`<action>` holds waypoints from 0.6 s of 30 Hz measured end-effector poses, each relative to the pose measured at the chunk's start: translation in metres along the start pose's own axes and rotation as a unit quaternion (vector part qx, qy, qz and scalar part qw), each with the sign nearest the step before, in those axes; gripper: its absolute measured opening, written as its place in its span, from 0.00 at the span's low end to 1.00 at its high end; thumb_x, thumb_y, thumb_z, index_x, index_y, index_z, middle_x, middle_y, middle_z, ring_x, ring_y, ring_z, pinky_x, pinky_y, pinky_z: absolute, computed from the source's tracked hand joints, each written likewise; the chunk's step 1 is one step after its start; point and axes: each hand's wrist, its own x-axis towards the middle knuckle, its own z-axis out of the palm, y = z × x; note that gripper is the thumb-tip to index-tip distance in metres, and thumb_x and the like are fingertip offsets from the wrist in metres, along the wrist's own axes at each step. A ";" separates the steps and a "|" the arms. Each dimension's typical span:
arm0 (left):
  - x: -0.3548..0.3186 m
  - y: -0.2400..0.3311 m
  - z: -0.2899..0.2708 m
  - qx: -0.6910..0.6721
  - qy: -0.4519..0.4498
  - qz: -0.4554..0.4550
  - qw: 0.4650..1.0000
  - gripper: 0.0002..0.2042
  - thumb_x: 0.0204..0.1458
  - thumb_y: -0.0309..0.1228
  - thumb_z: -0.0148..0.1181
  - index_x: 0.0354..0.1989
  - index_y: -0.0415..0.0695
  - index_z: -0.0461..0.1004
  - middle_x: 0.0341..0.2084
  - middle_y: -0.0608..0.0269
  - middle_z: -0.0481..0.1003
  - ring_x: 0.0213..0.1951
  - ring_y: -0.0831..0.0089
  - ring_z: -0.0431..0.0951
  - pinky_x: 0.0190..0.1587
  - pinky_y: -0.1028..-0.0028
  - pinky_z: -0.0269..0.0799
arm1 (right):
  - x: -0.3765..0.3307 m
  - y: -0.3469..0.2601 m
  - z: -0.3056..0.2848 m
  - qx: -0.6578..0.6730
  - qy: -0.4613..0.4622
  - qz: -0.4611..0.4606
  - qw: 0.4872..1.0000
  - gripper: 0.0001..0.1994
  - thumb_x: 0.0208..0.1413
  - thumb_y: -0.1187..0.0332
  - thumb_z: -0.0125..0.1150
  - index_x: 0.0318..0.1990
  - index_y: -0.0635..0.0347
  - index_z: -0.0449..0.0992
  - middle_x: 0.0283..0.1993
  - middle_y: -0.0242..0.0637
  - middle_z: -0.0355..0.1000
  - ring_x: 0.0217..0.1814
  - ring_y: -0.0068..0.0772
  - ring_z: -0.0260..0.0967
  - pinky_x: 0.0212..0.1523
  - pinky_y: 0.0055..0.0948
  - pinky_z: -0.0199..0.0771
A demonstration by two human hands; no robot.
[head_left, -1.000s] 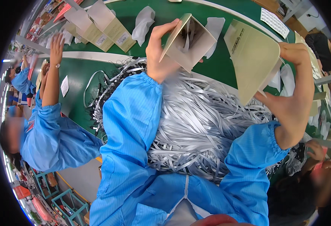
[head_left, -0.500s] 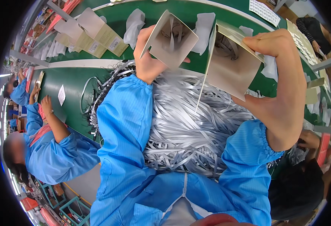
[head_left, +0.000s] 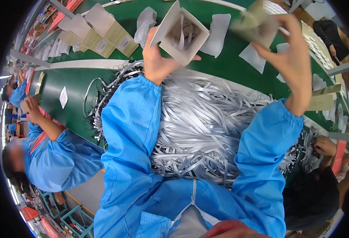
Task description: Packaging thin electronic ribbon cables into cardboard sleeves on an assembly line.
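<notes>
My left hand is closed round an open-topped cardboard box, pale inside. A flat white strap and something dark and thin show in it, too unclear to name. At the upper right, my right hand grips a second pale cardboard box, smeared by motion, between thumb and fingers. Below and between my forearms spreads a large heap of silvery-white flat straps, with black strands along its left edge. Translucent white pouches lie on the green surface beyond my hands.
Several open boxes stand at the far left, beside a wrapped white pouch. A white slip lies on the green bench. A co-worker in blue works at left, another in black at right. Metal rails border both sides.
My right hand has carried its box up and away from me, uncovering a white pouch on the green surface. My left hand keeps its box nearly in place. The left co-worker's hands have moved.
</notes>
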 end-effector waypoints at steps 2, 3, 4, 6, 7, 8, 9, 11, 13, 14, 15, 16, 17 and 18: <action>0.000 -0.005 -0.010 -0.035 0.030 -0.037 0.998 0.40 0.29 0.33 0.86 0.53 0.34 0.71 0.47 0.56 0.77 0.48 0.67 0.78 0.51 0.67 0.76 | 0.015 0.007 0.010 0.025 -0.015 -0.052 0.998 0.27 0.36 0.76 0.73 0.50 0.64 0.74 0.45 0.38 0.71 0.49 0.33 0.71 0.57 0.32 0.69; 0.000 -0.005 -0.010 -0.039 0.033 -0.038 0.998 0.40 0.29 0.33 0.86 0.53 0.34 0.71 0.47 0.56 0.77 0.48 0.67 0.78 0.51 0.67 0.76 | 0.015 -0.008 0.010 0.016 -0.025 -0.048 0.998 0.28 0.35 0.76 0.73 0.50 0.63 0.74 0.46 0.38 0.71 0.49 0.34 0.71 0.57 0.32 0.69; 0.000 -0.004 -0.011 -0.036 0.033 -0.046 0.998 0.40 0.29 0.32 0.86 0.53 0.34 0.71 0.47 0.55 0.78 0.48 0.68 0.78 0.51 0.67 0.76 | 0.016 -0.024 0.011 0.007 -0.035 -0.044 0.998 0.28 0.34 0.76 0.74 0.50 0.63 0.75 0.47 0.37 0.72 0.50 0.35 0.71 0.57 0.33 0.69; -0.001 -0.004 -0.013 -0.025 0.032 -0.061 0.997 0.39 0.29 0.31 0.85 0.53 0.34 0.71 0.47 0.55 0.78 0.47 0.68 0.78 0.51 0.67 0.77 | 0.015 -0.040 0.011 0.000 -0.047 -0.040 0.998 0.29 0.34 0.76 0.75 0.50 0.62 0.75 0.48 0.37 0.72 0.50 0.35 0.72 0.57 0.34 0.69; -0.002 -0.006 -0.013 -0.024 0.034 -0.063 0.997 0.39 0.29 0.31 0.85 0.53 0.34 0.71 0.47 0.55 0.78 0.47 0.68 0.78 0.51 0.67 0.77 | 0.015 -0.044 0.012 0.024 -0.033 -0.056 0.998 0.30 0.32 0.76 0.74 0.50 0.63 0.76 0.48 0.38 0.72 0.50 0.36 0.72 0.56 0.34 0.69; -0.003 -0.011 -0.012 -0.013 0.023 -0.078 0.997 0.41 0.27 0.32 0.86 0.54 0.36 0.70 0.47 0.56 0.76 0.47 0.66 0.79 0.50 0.67 0.77 | 0.015 -0.048 0.013 0.050 -0.019 -0.071 0.996 0.30 0.30 0.77 0.74 0.50 0.64 0.76 0.48 0.38 0.73 0.50 0.38 0.72 0.55 0.35 0.70; -0.005 -0.016 -0.011 -0.001 0.011 -0.093 0.996 0.43 0.26 0.32 0.86 0.55 0.38 0.69 0.47 0.57 0.75 0.47 0.64 0.79 0.50 0.66 0.77 | 0.015 -0.052 0.015 0.077 -0.006 -0.086 0.993 0.31 0.28 0.77 0.73 0.49 0.65 0.76 0.48 0.39 0.73 0.49 0.39 0.72 0.53 0.36 0.70; -0.002 -0.014 -0.007 0.007 -0.005 -0.109 0.994 0.45 0.24 0.33 0.87 0.56 0.40 0.68 0.47 0.58 0.73 0.47 0.63 0.79 0.49 0.66 0.77 | 0.013 -0.064 0.008 0.061 -0.002 -0.113 0.992 0.31 0.27 0.77 0.73 0.49 0.66 0.76 0.48 0.40 0.73 0.49 0.40 0.72 0.52 0.36 0.70; 0.008 -0.001 -0.006 0.005 0.025 0.021 0.999 0.45 0.24 0.34 0.87 0.57 0.40 0.68 0.48 0.58 0.73 0.47 0.62 0.79 0.50 0.66 0.77 | 0.012 -0.073 -0.001 0.027 0.008 -0.169 0.985 0.33 0.23 0.78 0.71 0.48 0.67 0.77 0.47 0.41 0.73 0.49 0.42 0.72 0.50 0.35 0.71; 0.009 0.003 -0.007 0.007 0.041 0.085 0.996 0.45 0.24 0.34 0.87 0.57 0.40 0.68 0.48 0.58 0.73 0.47 0.61 0.79 0.50 0.65 0.77 | 0.013 -0.075 -0.001 0.029 0.007 -0.167 0.985 0.33 0.23 0.78 0.71 0.48 0.67 0.77 0.47 0.41 0.73 0.49 0.42 0.72 0.50 0.35 0.71; 0.007 0.003 -0.007 0.008 0.039 0.083 0.996 0.45 0.24 0.34 0.87 0.57 0.40 0.68 0.48 0.58 0.73 0.47 0.61 0.79 0.50 0.65 0.77 | 0.012 -0.076 -0.002 0.020 0.003 -0.171 0.985 0.33 0.22 0.78 0.70 0.48 0.68 0.76 0.46 0.42 0.74 0.49 0.42 0.72 0.49 0.35 0.71; 0.006 0.003 -0.008 0.024 0.045 0.075 0.996 0.46 0.24 0.35 0.87 0.57 0.40 0.68 0.48 0.57 0.73 0.47 0.61 0.79 0.50 0.66 0.77 | 0.013 -0.076 -0.002 0.010 0.000 -0.175 0.984 0.33 0.21 0.78 0.70 0.48 0.68 0.76 0.46 0.42 0.74 0.49 0.42 0.72 0.48 0.34 0.71; 0.006 0.003 -0.008 0.039 0.050 0.068 0.996 0.46 0.24 0.35 0.87 0.58 0.40 0.68 0.48 0.57 0.73 0.47 0.61 0.79 0.49 0.66 0.77 | 0.013 -0.076 -0.002 0.000 -0.003 -0.180 0.984 0.34 0.20 0.78 0.69 0.48 0.69 0.76 0.45 0.43 0.74 0.49 0.42 0.72 0.48 0.34 0.71; 0.006 0.003 -0.008 0.054 0.055 0.061 0.995 0.47 0.23 0.35 0.87 0.58 0.41 0.68 0.48 0.57 0.73 0.47 0.61 0.79 0.49 0.66 0.77 | 0.013 -0.075 -0.002 -0.001 -0.002 -0.179 0.984 0.34 0.20 0.78 0.69 0.48 0.69 0.76 0.45 0.43 0.74 0.49 0.42 0.72 0.48 0.34 0.71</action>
